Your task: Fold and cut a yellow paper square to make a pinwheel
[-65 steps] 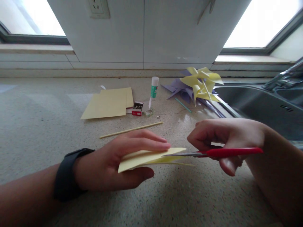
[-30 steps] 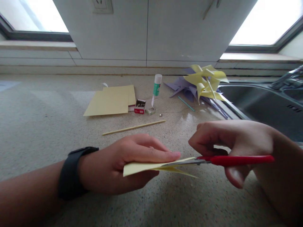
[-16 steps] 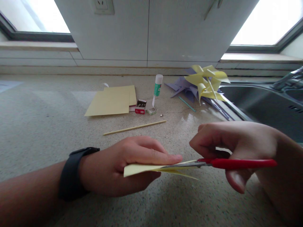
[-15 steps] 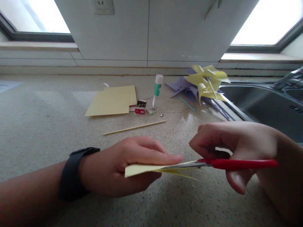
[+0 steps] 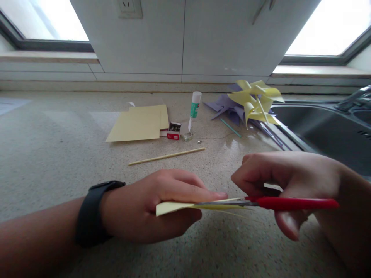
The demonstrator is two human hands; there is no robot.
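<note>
Left first: my left hand (image 5: 150,206), a black watch (image 5: 89,214) on its wrist, pinches a folded piece of yellow paper (image 5: 171,207), fingers flat on top and thumb beneath, just above the table (image 5: 43,146). Facing it, my right hand (image 5: 286,181) is curled round the handles of the red scissors (image 5: 290,203). Their blades lie nearly closed in the paper's edge, the tips reaching under my left fingertips.

Ahead of my left hand and well away stands a small red box (image 5: 174,131), open at the top, with small dark metal pieces inside; I cannot tell what they are. Ahead of my right hand and out to its right, the steel sink (image 5: 324,127) is sunk into the table, and the part I see holds nothing, with the tap (image 5: 355,96) behind it.

A thin wooden stick (image 5: 166,156) lies crosswise ahead of my left hand, the nearest loose thing. Past it are flat yellow sheets (image 5: 136,124), just left of the red box. Right of the box come a small clear tape roll (image 5: 188,135) and an upright glue stick (image 5: 195,106). Further right a green straw (image 5: 230,127) lies beside purple paper shapes (image 5: 223,106) and a yellow pinwheel (image 5: 255,102) at the sink's corner.

Left of my left hand the table is bare out to the frame. The wall and window sills close it off beyond everything, and the sink's rim bounds it just beyond my right hand.
</note>
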